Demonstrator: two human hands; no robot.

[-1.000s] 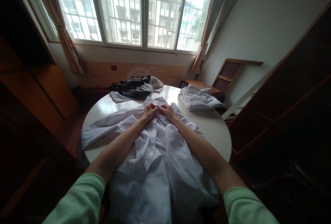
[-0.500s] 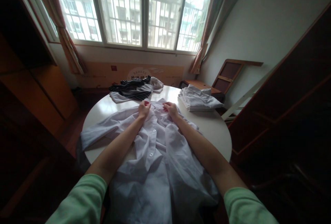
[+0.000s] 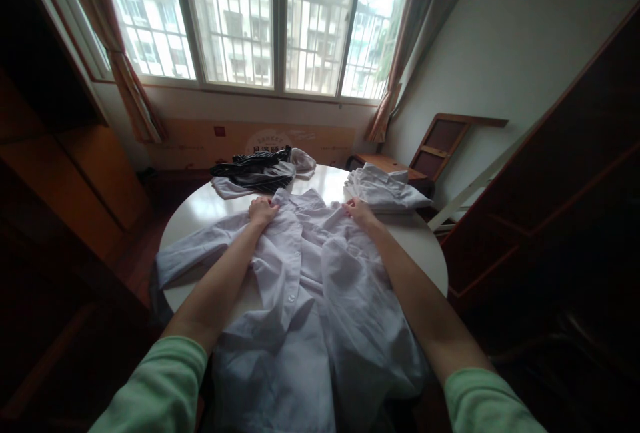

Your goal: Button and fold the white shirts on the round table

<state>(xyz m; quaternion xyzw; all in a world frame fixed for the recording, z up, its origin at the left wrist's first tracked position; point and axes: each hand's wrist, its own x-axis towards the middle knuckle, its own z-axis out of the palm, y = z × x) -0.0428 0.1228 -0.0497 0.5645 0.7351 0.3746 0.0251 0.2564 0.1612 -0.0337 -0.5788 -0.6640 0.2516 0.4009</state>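
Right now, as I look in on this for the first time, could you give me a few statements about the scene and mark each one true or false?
1. The left hand and the right hand are both at the white shirt, near its shoulders. True.
2. The folded white stack lies to the left of the shirt. False: the folded white stack lies to the right of it.
3. A dark striped garment lies beyond the shirt, toward the window. True.
4. The table is square. False: the table is round.
5. The shirt has a button on its front. True.
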